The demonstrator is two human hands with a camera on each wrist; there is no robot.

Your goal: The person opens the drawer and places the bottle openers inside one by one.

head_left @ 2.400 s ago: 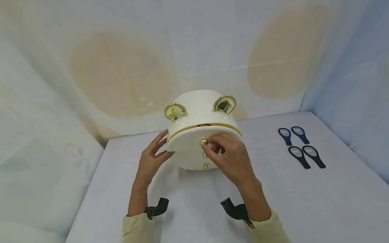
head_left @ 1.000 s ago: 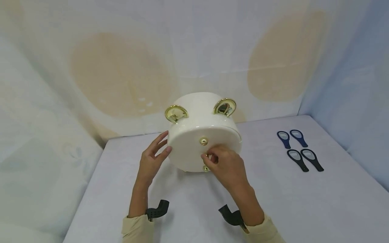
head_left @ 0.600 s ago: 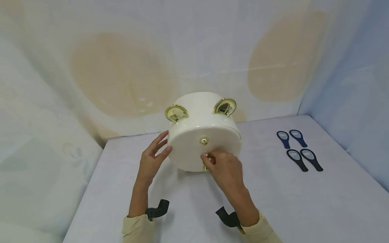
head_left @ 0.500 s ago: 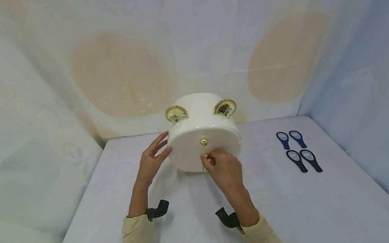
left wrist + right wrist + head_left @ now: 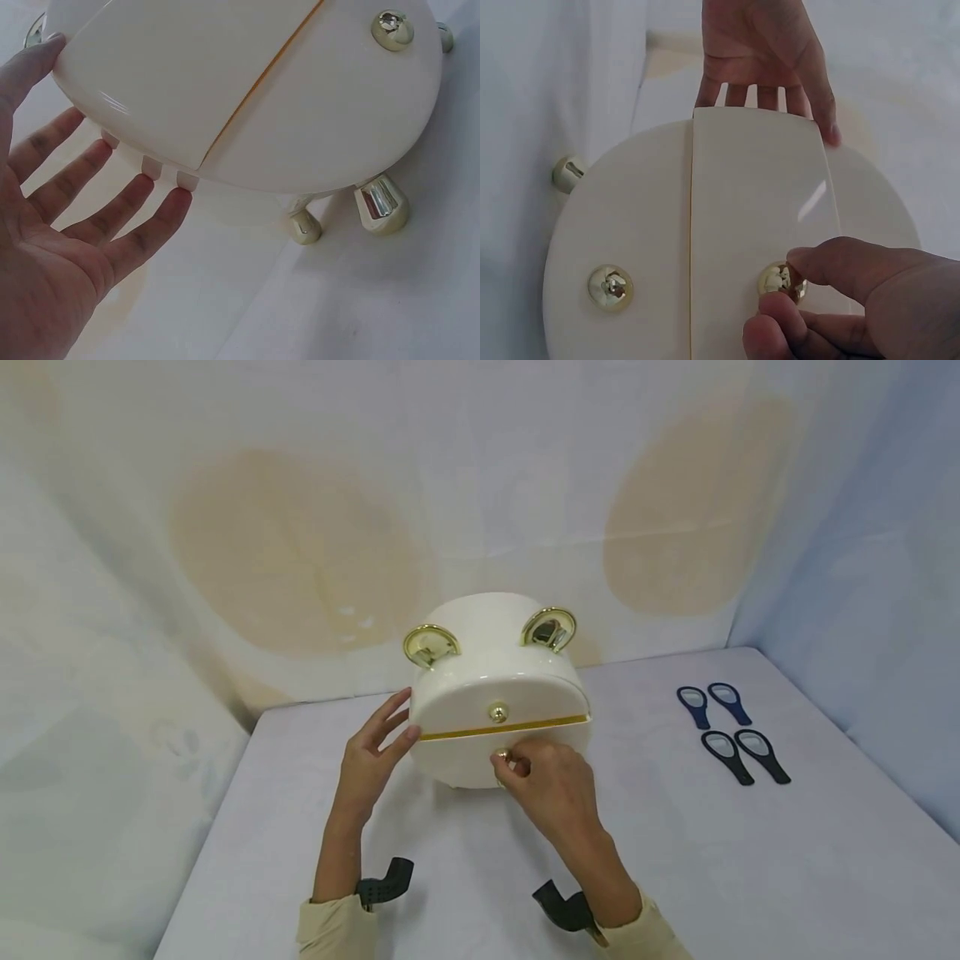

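A round cream drawer box with gold ear-shaped handles stands on the table. My right hand pinches the gold knob of the middle drawer, which sticks out a little and shows a gold rim. The top drawer's knob sits above it, with that drawer flush. My left hand is open, its straight fingers resting against the box's left side. The left wrist view shows the box's gold feet.
Two blue and two black flat loop-headed tools lie at the table's right side. A pale cloth backdrop hangs close behind the box and along the right edge. Black wrist mounts show near my sleeves.
The top drawer, open at first, went shut. My right hand dropped from the top knob to the middle knob and has now drawn the middle drawer out a little. The left hand stayed put.
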